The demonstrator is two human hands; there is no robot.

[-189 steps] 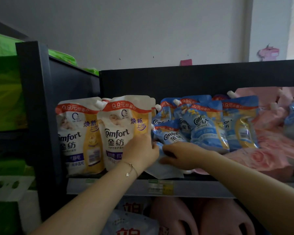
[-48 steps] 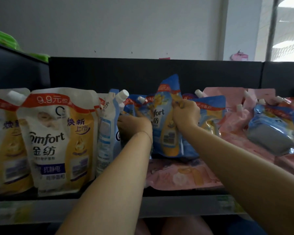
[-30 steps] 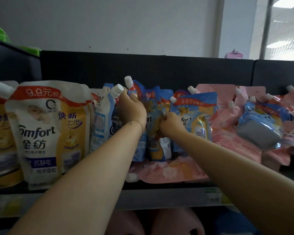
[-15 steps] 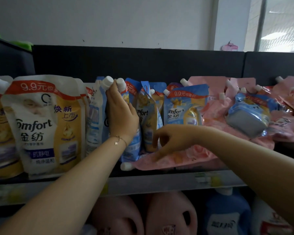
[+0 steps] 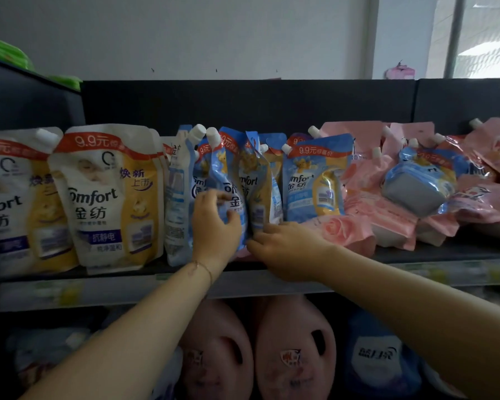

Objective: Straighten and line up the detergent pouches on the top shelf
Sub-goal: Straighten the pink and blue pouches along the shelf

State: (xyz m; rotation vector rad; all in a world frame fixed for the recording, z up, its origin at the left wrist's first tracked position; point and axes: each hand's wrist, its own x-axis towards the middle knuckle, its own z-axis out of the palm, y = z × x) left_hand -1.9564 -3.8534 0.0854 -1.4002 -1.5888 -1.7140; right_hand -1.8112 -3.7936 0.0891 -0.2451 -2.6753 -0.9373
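Several blue detergent pouches (image 5: 228,174) stand upright and crowded at the middle of the top shelf (image 5: 98,290). My left hand (image 5: 214,223) grips the lower part of one of them. Just to the right, another blue pouch (image 5: 315,180) faces forward. My right hand (image 5: 283,246) rests low at the base of the blue pouches. Its fingers curl on the left end of a pink pouch (image 5: 344,232) that lies flat there. Two white-and-yellow pouches (image 5: 104,197) stand upright at the left. More pink pouches (image 5: 393,226) lie in a heap at the right, with a blue pouch (image 5: 422,180) on top.
A dark back panel (image 5: 243,105) closes the shelf behind the pouches. Below the shelf stand two pink jugs (image 5: 295,350) and a blue one (image 5: 378,356). Green packs (image 5: 6,53) sit on the unit at the far left.
My left hand has slid down from the pouch spouts to the lower body of a blue pouch. My right hand has dropped and moved left onto the flat pink pouch.
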